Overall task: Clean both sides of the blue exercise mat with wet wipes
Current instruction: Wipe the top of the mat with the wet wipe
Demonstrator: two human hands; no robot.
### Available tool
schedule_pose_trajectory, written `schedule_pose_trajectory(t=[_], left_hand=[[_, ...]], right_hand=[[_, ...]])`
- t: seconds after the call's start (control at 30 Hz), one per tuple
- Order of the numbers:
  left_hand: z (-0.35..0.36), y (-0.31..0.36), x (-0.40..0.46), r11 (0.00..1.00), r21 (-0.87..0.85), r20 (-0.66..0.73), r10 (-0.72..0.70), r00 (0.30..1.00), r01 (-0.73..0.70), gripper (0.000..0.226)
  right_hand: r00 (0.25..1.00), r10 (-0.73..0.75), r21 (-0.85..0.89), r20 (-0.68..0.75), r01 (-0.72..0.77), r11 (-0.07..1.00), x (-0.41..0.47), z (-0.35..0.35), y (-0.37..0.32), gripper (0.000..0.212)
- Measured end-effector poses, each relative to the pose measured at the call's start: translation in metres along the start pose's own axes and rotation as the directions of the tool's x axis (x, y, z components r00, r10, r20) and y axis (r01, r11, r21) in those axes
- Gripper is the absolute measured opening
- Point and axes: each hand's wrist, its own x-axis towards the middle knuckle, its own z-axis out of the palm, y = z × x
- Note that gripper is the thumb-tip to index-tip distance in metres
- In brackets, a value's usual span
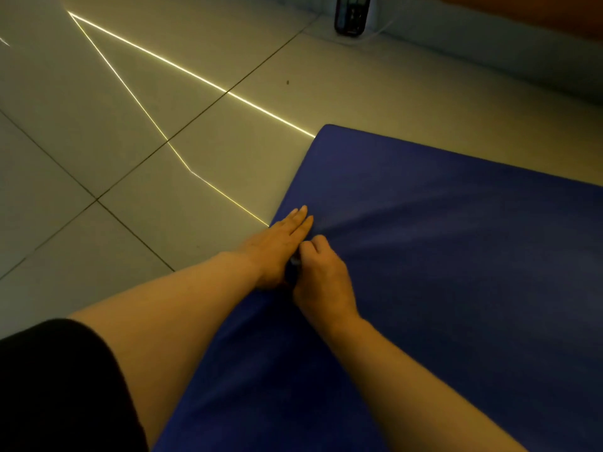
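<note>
Pressing flat on the mat (456,256) — left hand (280,239); right hand (321,272) curled beside

Both hands (293,256) on mat (456,256)

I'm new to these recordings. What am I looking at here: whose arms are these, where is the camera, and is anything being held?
There is one picture, from a camera worn on a person's head, looking down at their own bare arms. A blue exercise mat lies on a tiled floor. The left hand lies flat, fingers straight, near the mat's edge. The right hand is curled beside it, seemingly pinching the mat; a small pale thing shows between the hands, too unclear to name. A dark object stands by the far wall.
</note>
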Motion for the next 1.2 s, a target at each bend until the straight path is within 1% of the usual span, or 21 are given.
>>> schedule_pose_trajectory(t=[0.07,0.13,0.2,0.27,0.3,0.37,0.43,0.5,0.57,0.6,0.63,0.7,0.77,0.83,0.87,0.93,1.0,1.03,1.1,1.13,1.2], left_hand=[[0.001,-0.003,0.004,1.0,-0.016,0.041,0.003,0.999,-0.002,0.135],[0.003,-0.004,0.003,1.0,-0.001,0.061,0.007,0.998,-0.007,0.142],[0.004,-0.005,0.004,1.0,0.019,0.055,0.005,0.998,-0.006,0.144],[0.003,-0.005,0.004,0.999,0.032,0.061,-0.004,0.998,0.002,0.145],[0.003,-0.004,0.004,0.999,0.037,0.06,-0.012,0.998,0.009,0.145],[0.003,-0.003,0.005,0.998,0.055,0.049,-0.024,0.998,0.021,0.146],[0.002,-0.002,0.005,0.998,0.057,0.042,-0.033,0.999,0.031,0.147],[0.002,-0.002,0.005,0.998,0.053,0.035,-0.036,0.999,0.034,0.147],[0.0,-0.002,0.006,0.997,0.068,0.037,-0.027,0.999,0.024,0.146],[0.0,-0.002,0.007,0.996,0.082,0.039,-0.029,0.999,0.026,0.146],[-0.001,-0.003,0.007,0.995,0.095,0.046,-0.034,0.998,0.03,0.146],[-0.002,-0.003,0.006,0.994,0.108,0.054,-0.04,0.998,0.034,0.145],[-0.004,-0.001,0.004,0.994,0.1,0.058,-0.052,0.997,0.046,0.14],[-0.008,0.001,0.004,0.993,0.089,0.0,-0.077,0.997,0.076,0.125],[-0.01,0.001,0.006,0.991,0.102,-0.065,-0.085,0.994,0.091,0.113],[-0.018,0.002,0.014,0.982,0.162,-0.22,-0.062,0.974,0.099,0.083],[-0.025,0.005,0.027,0.986,0.143,-0.342,-0.034,0.939,0.088,0.064],[-0.026,0.006,0.034,0.992,0.108,-0.358,-0.024,0.934,0.067,0.064],[-0.029,0.009,0.048,0.997,0.071,-0.301,-0.004,0.954,0.027,0.083],[-0.032,0.01,0.054,0.997,0.069,-0.246,-0.004,0.969,0.021,0.096],[-0.039,0.01,0.063,0.996,0.081,-0.133,-0.016,0.991,0.027,0.114]], right_hand=[[1.0,-0.004,-0.037,0.023,0.005,0.999,0.014,-0.014,0.023,0.007],[0.986,0.129,-0.073,-0.103,-0.137,0.988,0.032,-0.035,0.057,0.003],[0.917,0.309,-0.065,-0.253,-0.334,0.94,0.048,-0.06,0.085,0.001],[0.858,0.409,-0.069,-0.309,-0.45,0.89,0.055,-0.064,0.089,0.004],[0.848,0.43,-0.064,-0.31,-0.47,0.88,0.054,-0.057,0.081,0.005],[0.894,0.339,-0.026,-0.292,-0.362,0.932,0.048,-0.035,0.052,0.003],[0.955,0.205,-0.033,-0.213,-0.217,0.976,0.038,-0.014,0.027,0.002],[0.981,0.143,-0.013,-0.128,-0.146,0.989,0.035,-0.008,0.022,0.002],[0.991,0.109,-0.059,-0.08,-0.113,0.992,0.043,-0.019,0.034,0.005],[0.988,0.125,-0.076,-0.096,-0.132,0.988,0.048,-0.027,0.044,0.007],[0.973,0.183,-0.083,-0.144,-0.196,0.977,0.054,-0.036,0.057,0.007],[0.897,0.349,-0.061,-0.27,-0.377,0.924,0.065,-0.059,0.083,0.007],[0.835,0.445,-0.065,-0.324,-0.49,0.87,0.067,-0.074,0.098,0.009],[0.821,0.465,-0.07,-0.33,-0.512,0.856,0.068,-0.069,0.094,0.01],[0.836,0.44,-0.078,-0.327,-0.488,0.869,0.069,-0.062,0.085,0.011],[0.916,0.315,-0.088,-0.25,-0.345,0.934,0.066,-0.04,0.062,0.01],[0.981,0.161,-0.089,-0.104,-0.17,0.981,0.062,-0.023,0.045,0.012],[0.994,0.101,-0.084,-0.049,-0.105,0.991,0.062,-0.02,0.043,0.014],[0.998,0.055,-0.106,0.015,-0.053,0.993,0.072,-0.028,0.052,0.012],[0.997,0.076,-0.125,-0.01,-0.077,0.989,0.08,-0.036,0.063,0.01],[0.956,0.23,-0.134,-0.182,-0.256,0.957,0.095,-0.06,0.091,0.01]])
